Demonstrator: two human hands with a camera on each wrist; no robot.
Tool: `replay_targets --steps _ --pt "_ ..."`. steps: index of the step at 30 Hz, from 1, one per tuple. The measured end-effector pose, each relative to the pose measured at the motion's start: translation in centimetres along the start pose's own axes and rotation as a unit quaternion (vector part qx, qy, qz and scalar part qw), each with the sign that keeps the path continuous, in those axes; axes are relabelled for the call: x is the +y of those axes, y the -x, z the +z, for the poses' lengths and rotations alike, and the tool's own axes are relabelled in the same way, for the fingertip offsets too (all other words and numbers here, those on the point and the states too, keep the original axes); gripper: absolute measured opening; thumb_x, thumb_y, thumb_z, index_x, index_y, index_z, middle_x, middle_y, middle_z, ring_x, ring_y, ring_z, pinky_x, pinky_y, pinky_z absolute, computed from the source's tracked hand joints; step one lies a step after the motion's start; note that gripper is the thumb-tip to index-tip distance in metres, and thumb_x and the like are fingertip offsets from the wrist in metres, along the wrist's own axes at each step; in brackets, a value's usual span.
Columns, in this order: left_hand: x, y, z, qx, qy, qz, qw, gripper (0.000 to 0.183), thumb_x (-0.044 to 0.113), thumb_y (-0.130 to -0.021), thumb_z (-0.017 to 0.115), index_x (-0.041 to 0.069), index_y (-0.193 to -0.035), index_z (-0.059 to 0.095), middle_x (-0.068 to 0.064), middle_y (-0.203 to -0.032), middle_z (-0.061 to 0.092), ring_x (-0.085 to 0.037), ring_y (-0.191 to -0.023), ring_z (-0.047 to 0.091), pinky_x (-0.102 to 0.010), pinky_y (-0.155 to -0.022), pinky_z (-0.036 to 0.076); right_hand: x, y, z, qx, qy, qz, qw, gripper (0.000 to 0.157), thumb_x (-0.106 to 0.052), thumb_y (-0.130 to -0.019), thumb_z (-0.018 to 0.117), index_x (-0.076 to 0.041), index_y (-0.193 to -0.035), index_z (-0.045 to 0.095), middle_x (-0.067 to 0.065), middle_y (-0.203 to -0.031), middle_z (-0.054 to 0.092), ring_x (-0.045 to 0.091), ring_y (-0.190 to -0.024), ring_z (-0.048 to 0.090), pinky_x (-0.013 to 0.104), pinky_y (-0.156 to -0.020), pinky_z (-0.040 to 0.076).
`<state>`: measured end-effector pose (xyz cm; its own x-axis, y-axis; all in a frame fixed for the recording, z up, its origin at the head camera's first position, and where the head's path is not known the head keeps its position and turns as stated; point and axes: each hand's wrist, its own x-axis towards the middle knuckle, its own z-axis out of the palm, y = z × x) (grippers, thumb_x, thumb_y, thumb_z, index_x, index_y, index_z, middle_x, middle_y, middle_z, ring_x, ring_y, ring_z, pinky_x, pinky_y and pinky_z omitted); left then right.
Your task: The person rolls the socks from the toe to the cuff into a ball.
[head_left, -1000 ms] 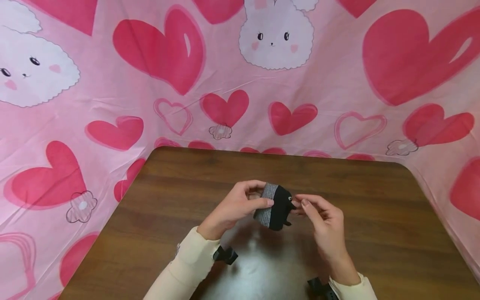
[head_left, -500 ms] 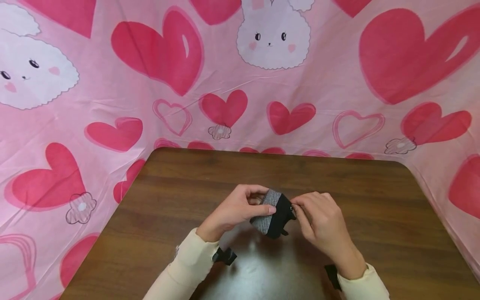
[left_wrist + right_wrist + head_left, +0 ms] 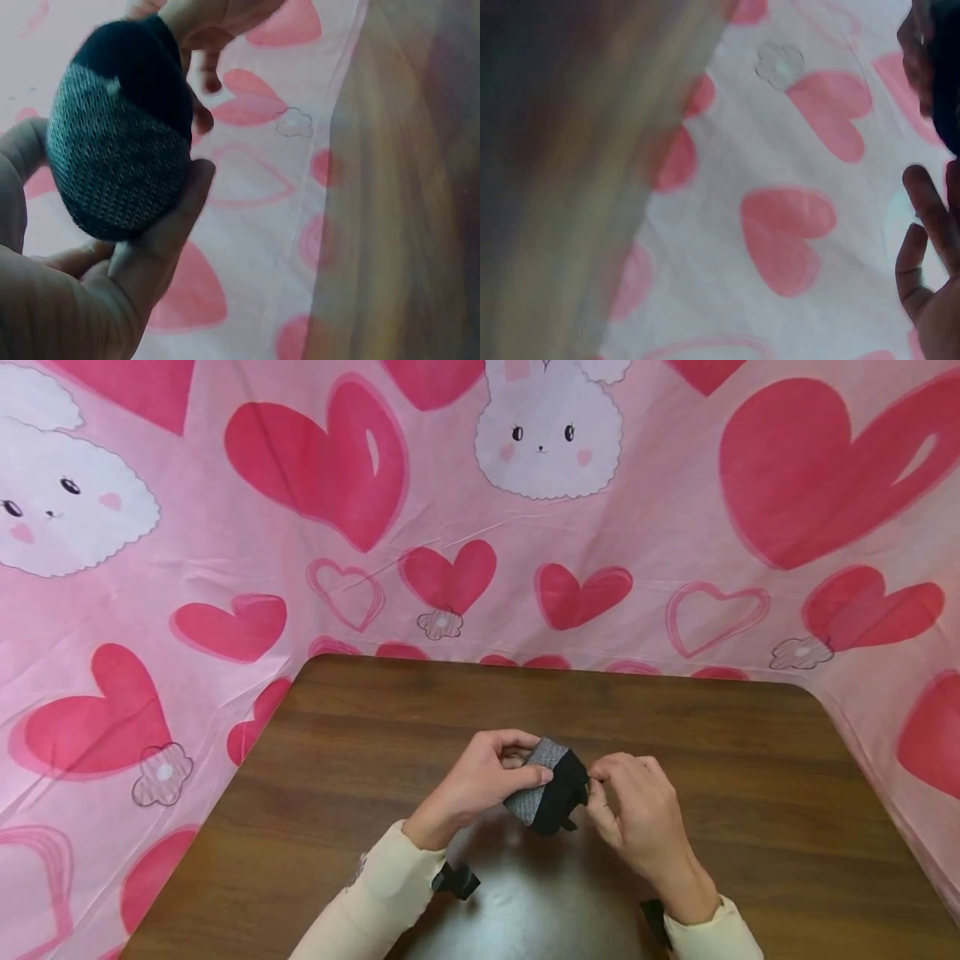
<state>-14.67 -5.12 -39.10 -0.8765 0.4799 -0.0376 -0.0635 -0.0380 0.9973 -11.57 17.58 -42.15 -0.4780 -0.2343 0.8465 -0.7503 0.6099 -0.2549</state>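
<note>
A small rounded item in grey knit-like fabric with a black end is held above the table; short black tabs stick out from its black side. My left hand grips its grey part, thumb on the near face. The left wrist view shows the item bulging, with the left hand around its lower part. At the black edge, the thumb and index finger of my right hand pinch a small bit; that bit is hidden by the fingertips. Only part of the right hand enters the right wrist view.
The hands are over a brown wooden table with rounded far corners. A pink cloth with hearts and rabbit faces hangs behind it and along both sides. Black straps sit at both wrists.
My right hand has turned, and its fingertips have closed in on the item's black edge. The item has tilted and dropped slightly, still in my left hand.
</note>
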Motion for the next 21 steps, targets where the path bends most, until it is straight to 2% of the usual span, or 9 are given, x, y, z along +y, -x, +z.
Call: replay_targets --steps 2,4,8,9,10,12,15,17,21 --pt "-0.4 -0.3 0.2 0.016 0.008 -0.004 0.9998 0.036 0.001 -0.089 0.072 -0.009 -0.122 0.062 -0.017 -0.103 0.070 -0.020 -0.086 0.070 -0.036 -0.076 0.058 -0.2 0.5 0.3 -0.001 -0.065 0.060 0.996 0.012 -0.005 -0.093 0.056 -0.002 -0.094 0.068 0.006 -0.090 0.067 0.020 -0.078 0.063 0.028 -0.073 0.047" --pt "-0.8 -0.5 0.4 0.041 0.012 -0.008 0.9991 0.036 0.003 -0.090 0.073 -0.009 -0.122 0.062 -0.016 -0.103 0.070 -0.020 -0.087 0.069 -0.035 -0.075 0.058 -0.6 0.8 0.4 -0.002 -0.168 0.152 0.974 0.014 0.003 -0.095 0.057 0.001 -0.103 0.068 0.008 -0.098 0.068 0.019 -0.084 0.064 0.024 -0.074 0.049" --pt "-1.4 -0.7 0.8 0.083 0.007 -0.011 0.9965 0.037 0.007 -0.089 0.075 -0.005 -0.122 0.062 -0.014 -0.102 0.070 -0.020 -0.089 0.063 -0.033 -0.072 0.057 -1.4 1.0 0.4 -0.002 -0.346 0.315 0.884 0.026 0.012 -0.097 0.053 0.008 -0.122 0.057 0.014 -0.108 0.064 0.020 -0.084 0.068 0.026 -0.068 0.055" --pt "-1.5 -0.8 0.9 0.088 0.002 -0.008 0.9961 0.038 0.008 -0.089 0.075 -0.005 -0.122 0.062 -0.013 -0.102 0.070 -0.020 -0.089 0.062 -0.032 -0.072 0.056 -1.6 1.0 0.5 -0.004 -0.367 0.337 0.867 0.029 0.012 -0.096 0.054 0.009 -0.126 0.053 0.016 -0.109 0.063 0.020 -0.080 0.068 0.028 -0.065 0.056" --pt "-1.6 -0.8 0.9 0.091 -0.002 -0.005 0.9958 0.038 0.009 -0.089 0.076 -0.004 -0.122 0.062 -0.013 -0.102 0.071 -0.020 -0.089 0.062 -0.032 -0.071 0.056 -1.7 0.9 0.6 -0.009 -0.373 0.352 0.859 0.033 0.011 -0.096 0.056 0.009 -0.128 0.051 0.016 -0.111 0.061 0.021 -0.076 0.068 0.029 -0.063 0.056" --pt "-1.8 -0.9 0.9 0.093 -0.004 0.000 0.9957 0.040 0.011 -0.089 0.077 -0.003 -0.123 0.061 -0.012 -0.103 0.071 -0.021 -0.090 0.062 -0.031 -0.072 0.056 -1.9 0.8 0.8 -0.024 -0.362 0.376 0.853 0.041 0.008 -0.093 0.063 0.005 -0.132 0.051 0.016 -0.114 0.060 0.021 -0.068 0.067 0.029 -0.058 0.055" --pt "-2.1 -0.9 0.8 0.099 -0.016 0.007 0.9950 0.048 0.014 -0.088 0.079 0.004 -0.130 0.058 -0.011 -0.108 0.070 -0.022 -0.091 0.063 -0.031 -0.073 0.055 -1.8 0.6 1.1 -0.054 -0.317 0.402 0.857 0.046 0.001 -0.091 0.072 -0.003 -0.133 0.054 0.016 -0.118 0.060 0.020 -0.058 0.062 0.027 -0.052 0.049" --pt "-2.4 -0.9 0.6 0.106 -0.033 0.011 0.9938 0.056 0.016 -0.086 0.082 0.010 -0.135 0.055 -0.010 -0.114 0.068 -0.024 -0.093 0.064 -0.032 -0.074 0.055 -1.5 0.4 1.3 -0.070 -0.295 0.422 0.854 0.046 -0.003 -0.090 0.074 -0.007 -0.133 0.056 0.016 -0.120 0.060 0.019 -0.056 0.059 0.027 -0.051 0.046" --pt "-2.9 -0.9 0.1 0.109 -0.074 0.020 0.9910 0.068 0.012 -0.079 0.088 0.014 -0.139 0.055 -0.008 -0.125 0.062 -0.026 -0.100 0.064 -0.036 -0.076 0.056 -0.6 0.4 1.9 -0.089 -0.288 0.477 0.826 0.044 -0.006 -0.092 0.073 -0.008 -0.132 0.058 0.018 -0.121 0.057 0.021 -0.063 0.065 0.033 -0.058 0.055"
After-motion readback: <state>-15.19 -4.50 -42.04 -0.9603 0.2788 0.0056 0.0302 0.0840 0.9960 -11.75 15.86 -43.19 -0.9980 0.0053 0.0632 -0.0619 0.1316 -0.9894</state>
